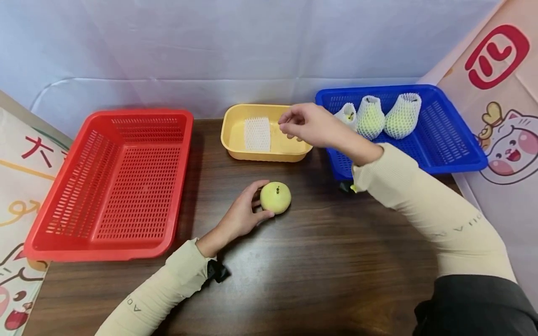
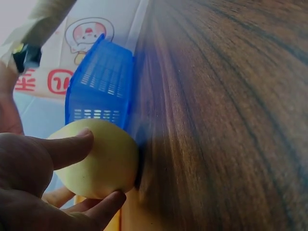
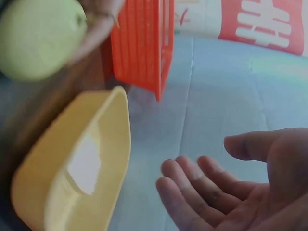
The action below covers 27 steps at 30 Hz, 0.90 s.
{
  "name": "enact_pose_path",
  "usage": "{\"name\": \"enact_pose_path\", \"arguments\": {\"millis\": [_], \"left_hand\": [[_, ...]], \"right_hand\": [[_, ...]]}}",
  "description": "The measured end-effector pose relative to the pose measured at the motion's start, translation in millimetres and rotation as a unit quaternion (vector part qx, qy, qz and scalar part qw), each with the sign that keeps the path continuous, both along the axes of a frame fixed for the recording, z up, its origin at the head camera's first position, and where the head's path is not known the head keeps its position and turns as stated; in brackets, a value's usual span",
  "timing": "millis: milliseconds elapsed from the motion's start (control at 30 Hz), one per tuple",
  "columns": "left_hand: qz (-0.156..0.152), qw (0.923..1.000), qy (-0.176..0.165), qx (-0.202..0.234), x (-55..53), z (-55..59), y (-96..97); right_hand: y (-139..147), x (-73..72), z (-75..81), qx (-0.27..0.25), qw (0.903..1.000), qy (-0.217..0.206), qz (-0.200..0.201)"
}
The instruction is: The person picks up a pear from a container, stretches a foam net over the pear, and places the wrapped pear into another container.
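My left hand [image 1: 244, 212] holds a round yellow-green pear [image 1: 275, 198] at the middle of the table, thumb on the near side and fingers on the far side. The pear's stem points up. In the left wrist view the thumb and fingertips press against its skin. My right hand [image 1: 310, 126] hovers over the right end of a yellow tray [image 1: 266, 156], holding nothing, its fingers loosely bent. Inside that tray lies a flat white foam net sleeve [image 1: 258, 134]. The right wrist view shows the palm and relaxed fingers of this hand.
A red slotted basket [image 1: 138, 186] stands on the left. At the back right, a blue basket [image 1: 445, 144] holds several pears in white foam nets [image 1: 403, 116], partly behind my right arm. The wooden table [image 1: 319, 275] ends at a pale cloth backdrop [image 1: 201, 51].
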<state>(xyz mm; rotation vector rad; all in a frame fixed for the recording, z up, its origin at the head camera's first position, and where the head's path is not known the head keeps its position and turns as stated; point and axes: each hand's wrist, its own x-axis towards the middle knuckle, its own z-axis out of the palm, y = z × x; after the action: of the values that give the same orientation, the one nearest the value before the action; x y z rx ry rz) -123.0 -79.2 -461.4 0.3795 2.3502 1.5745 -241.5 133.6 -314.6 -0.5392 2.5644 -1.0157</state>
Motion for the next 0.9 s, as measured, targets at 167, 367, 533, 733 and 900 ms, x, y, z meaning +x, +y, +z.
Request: {"name": "enact_pose_path", "arguments": {"millis": [167, 367, 533, 733, 900], "left_hand": [[-0.015, 0.9998, 0.011, -0.009, -0.7, 0.6, -2.9], [0.047, 0.9986, 0.004, 0.024, -5.5, 3.0, -7.1], [0.178, 0.9805, -0.012, 0.082, -21.6, 14.3, -8.1], [0.269, 0.9413, -0.119, 0.166, -50.0, 22.4, -8.2], [0.284, 0.9123, -0.201, 0.217, -67.6, 22.0, -5.9]], "right_hand": [[-11.8, -33.4, 0.6, 0.043, 0.9972, -0.06, -0.007], [-24.0, -61.9, -9.3, 0.068, 0.9912, -0.111, -0.024], [-33.8, -74.9, -20.3, 0.085, 0.9851, -0.145, -0.038], [-43.8, -84.3, -38.5, 0.124, 0.974, -0.183, -0.048], [-49.2, -89.1, -55.8, 0.185, 0.9576, -0.218, -0.037]]}}
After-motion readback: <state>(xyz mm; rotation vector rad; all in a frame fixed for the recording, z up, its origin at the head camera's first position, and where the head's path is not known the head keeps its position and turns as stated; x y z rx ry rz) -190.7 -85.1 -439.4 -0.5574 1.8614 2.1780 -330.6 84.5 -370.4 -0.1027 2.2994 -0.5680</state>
